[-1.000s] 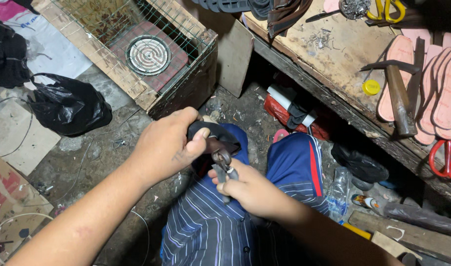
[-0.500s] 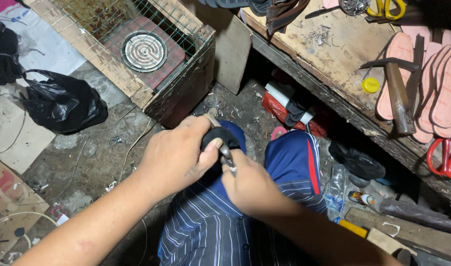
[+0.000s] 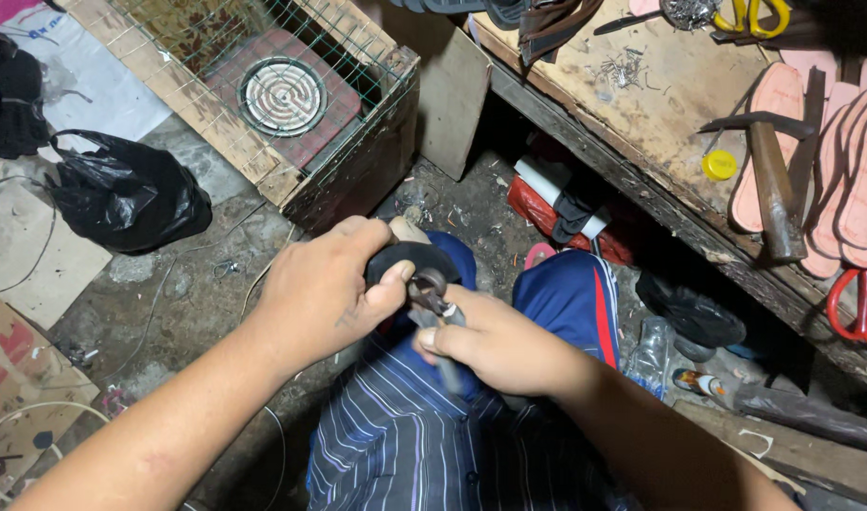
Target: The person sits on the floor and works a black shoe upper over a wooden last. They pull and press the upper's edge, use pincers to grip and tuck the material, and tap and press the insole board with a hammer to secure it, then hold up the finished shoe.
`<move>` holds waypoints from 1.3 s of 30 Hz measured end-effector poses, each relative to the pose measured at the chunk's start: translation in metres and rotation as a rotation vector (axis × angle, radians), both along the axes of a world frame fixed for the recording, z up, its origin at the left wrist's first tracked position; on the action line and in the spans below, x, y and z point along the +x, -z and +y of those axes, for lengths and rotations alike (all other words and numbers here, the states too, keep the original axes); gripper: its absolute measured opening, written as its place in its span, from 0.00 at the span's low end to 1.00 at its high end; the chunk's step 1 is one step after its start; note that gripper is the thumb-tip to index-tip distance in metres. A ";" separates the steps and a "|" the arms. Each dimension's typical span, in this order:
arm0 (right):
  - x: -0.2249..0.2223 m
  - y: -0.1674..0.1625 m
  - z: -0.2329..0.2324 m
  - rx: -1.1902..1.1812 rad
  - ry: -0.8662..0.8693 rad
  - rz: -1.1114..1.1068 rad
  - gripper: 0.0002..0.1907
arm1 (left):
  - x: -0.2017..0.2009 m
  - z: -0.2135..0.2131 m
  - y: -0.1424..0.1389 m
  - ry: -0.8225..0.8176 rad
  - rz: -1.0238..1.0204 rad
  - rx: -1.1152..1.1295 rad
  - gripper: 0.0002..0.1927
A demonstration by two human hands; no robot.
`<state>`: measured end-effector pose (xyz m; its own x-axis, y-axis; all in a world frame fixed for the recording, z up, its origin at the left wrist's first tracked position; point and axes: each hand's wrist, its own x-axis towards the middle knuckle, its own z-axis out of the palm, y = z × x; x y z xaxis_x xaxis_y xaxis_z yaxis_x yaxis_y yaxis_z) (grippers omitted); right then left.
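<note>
The black shoe piece (image 3: 407,263) sits at picture centre above your knees, your left hand (image 3: 324,289) wrapped over it from nine o'clock, fingers curled and thumb pressed on its edge. Your right hand (image 3: 495,343), at four o'clock, has its fingers closed tight round the pliers (image 3: 428,295), whose tip meets the piece. A hammer (image 3: 772,180) lies on the workbench (image 3: 641,114) at two o'clock, a wire-covered crate (image 3: 263,104) at eleven.

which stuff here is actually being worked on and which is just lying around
In use:
- left hand gripping a black shoe piece
- right hand holding pliers against it

Lying about:
- hammer on the workbench
- pink soles
- yellow scissors
- red scissors
- black bag
- wire-mesh crate
</note>
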<state>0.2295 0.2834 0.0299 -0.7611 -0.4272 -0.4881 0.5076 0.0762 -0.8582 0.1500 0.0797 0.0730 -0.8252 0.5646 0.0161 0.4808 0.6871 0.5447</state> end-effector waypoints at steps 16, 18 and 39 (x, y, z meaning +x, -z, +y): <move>-0.015 0.007 -0.010 0.235 -0.050 0.307 0.14 | -0.006 -0.007 0.004 -0.125 -0.039 -0.005 0.18; -0.013 0.002 -0.012 0.206 -0.044 0.075 0.12 | -0.005 -0.007 0.003 -0.104 -0.053 -0.011 0.17; -0.005 0.041 -0.049 0.780 0.081 0.557 0.15 | -0.003 -0.017 0.015 -0.185 -0.033 -0.022 0.21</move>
